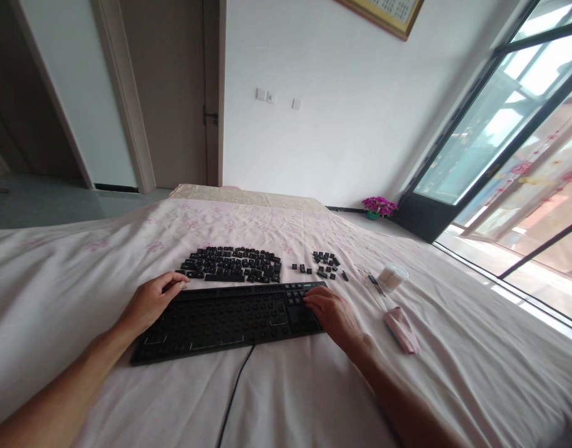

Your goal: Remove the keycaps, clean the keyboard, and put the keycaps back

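Observation:
A black keyboard (221, 320) lies on the bedsheet, most of its main area bare of keycaps. Some keycaps sit in its upper right section. My left hand (156, 297) is at its upper left corner, thumb and forefinger closed together beside the pile of loose keycaps (234, 264); anything between the fingertips is too small to make out. Over the number pad at the right end, my right hand (331, 311) has its fingers bent and pressed together, touching the keys. Its fingertips are partly hidden, so what they hold is unclear. Smaller loose keycaps (327, 258) lie beyond it.
Right of the keyboard are a clear round tub of cotton swabs (393, 277), a thin dark tool (374, 283) and a folded pink cloth (401, 330). A cable (237, 386) runs toward me. The pale sheet (286, 404) is wrinkled.

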The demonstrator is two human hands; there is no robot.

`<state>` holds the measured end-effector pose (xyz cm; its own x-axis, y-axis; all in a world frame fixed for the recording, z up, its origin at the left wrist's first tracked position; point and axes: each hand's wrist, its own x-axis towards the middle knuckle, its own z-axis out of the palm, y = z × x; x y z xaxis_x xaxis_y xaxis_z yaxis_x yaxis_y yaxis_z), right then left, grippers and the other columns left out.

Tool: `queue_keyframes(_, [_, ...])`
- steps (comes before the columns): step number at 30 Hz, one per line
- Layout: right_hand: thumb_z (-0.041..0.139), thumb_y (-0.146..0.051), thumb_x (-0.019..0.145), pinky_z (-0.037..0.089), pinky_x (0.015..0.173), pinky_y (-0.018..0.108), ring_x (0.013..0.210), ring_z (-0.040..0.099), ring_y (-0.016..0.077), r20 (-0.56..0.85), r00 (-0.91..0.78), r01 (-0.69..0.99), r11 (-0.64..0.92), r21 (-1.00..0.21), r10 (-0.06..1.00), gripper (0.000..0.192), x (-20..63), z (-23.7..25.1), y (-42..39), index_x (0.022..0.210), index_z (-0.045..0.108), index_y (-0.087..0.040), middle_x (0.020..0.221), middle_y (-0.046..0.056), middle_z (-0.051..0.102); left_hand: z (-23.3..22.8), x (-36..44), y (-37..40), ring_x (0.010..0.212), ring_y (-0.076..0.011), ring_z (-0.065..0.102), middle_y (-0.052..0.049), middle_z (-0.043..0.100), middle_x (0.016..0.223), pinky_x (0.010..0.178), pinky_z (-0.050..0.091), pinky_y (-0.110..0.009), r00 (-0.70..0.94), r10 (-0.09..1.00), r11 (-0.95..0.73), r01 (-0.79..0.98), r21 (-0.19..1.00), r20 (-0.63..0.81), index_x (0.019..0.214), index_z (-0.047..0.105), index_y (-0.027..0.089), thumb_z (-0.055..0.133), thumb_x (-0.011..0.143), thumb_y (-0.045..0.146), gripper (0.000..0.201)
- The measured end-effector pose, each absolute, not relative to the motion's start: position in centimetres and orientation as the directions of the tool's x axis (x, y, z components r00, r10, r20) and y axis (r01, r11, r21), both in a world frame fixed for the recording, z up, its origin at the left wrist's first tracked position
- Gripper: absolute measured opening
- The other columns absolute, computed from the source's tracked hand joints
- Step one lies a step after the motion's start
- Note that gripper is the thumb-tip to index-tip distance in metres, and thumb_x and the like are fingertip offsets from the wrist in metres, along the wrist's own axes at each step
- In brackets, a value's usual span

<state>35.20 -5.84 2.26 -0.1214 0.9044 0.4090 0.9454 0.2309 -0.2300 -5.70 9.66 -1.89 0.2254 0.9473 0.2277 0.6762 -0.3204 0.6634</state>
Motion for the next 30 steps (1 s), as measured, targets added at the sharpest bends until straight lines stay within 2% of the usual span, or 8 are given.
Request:
queue_keyframes(4, [0.054,-0.02,0.091,0.05,0.079,0.027,0.09,0.066,0.0171,0.408,-0.126,0.941,0.239,-0.238,0.904,0.02,35.18,1.97,-5.95,0.094,0.072,-0.025,0.103,0.001,0.071,-1.75,-5.66,9.66,0.097,-0.0211,0.064,0.002,0.071,0.103,0.087,0.044,-0.025,0.224,0.949,-0.314,0.68,0.662,0.221,0.1,0.066,0.026,0.048,0.084,0.047,0.032])
queue_keyframes(16, [0.061,-0.022,0.087,0.048,0.08,0.027,0.087,0.063,0.0167,0.405,-0.071,0.95,0.186,-0.252,0.911,0.012,34.81,2.16,-5.7,0.092,0.071,-0.027,0.093,-0.001,0.071,-1.66,-5.51,9.61,0.099,-0.0208,0.064,0.002,0.071,0.103,0.086,0.044,-0.025,0.218,0.952,-0.307,0.677,0.669,0.217,0.1,0.065,0.026,0.048,0.085,0.048,0.032])
queue_keyframes(21, [0.057,-0.021,0.089,0.048,0.078,0.026,0.086,0.063,0.0167,0.408,-0.09,0.964,0.182,-0.193,0.909,0.014,34.75,2.4,-5.84,0.093,0.07,-0.026,0.091,0.001,0.071,-1.54,-5.51,9.54,0.096,-0.0205,0.065,0.002,0.072,0.102,0.083,0.045,-0.024,0.218,0.95,-0.313,0.682,0.661,0.225,0.099,0.066,0.026,0.048,0.084,0.048,0.033])
queue_keyframes(26, [0.05,-0.02,0.093,0.049,0.075,0.026,0.086,0.063,0.0169,0.431,-0.185,0.965,0.246,-0.089,0.883,0.021,34.99,2.79,-6.03,0.094,0.071,-0.023,0.092,0.004,0.071,-1.37,-5.49,9.45,0.094,-0.0203,0.066,0.003,0.073,0.101,0.08,0.046,-0.023,0.209,0.951,-0.308,0.692,0.653,0.228,0.099,0.067,0.026,0.048,0.083,0.046,0.033])
queue_keyframes(30, [0.048,-0.02,0.095,0.05,0.078,0.027,0.088,0.063,0.017,0.448,-0.238,0.947,0.308,-0.09,0.862,0.024,35.18,2.65,-5.85,0.096,0.071,-0.023,0.093,0.004,0.072,-1.39,-5.53,9.46,0.094,-0.0206,0.066,0.002,0.073,0.101,0.082,0.047,-0.024,0.213,0.949,-0.315,0.689,0.652,0.234,0.099,0.068,0.025,0.047,0.083,0.047,0.033])
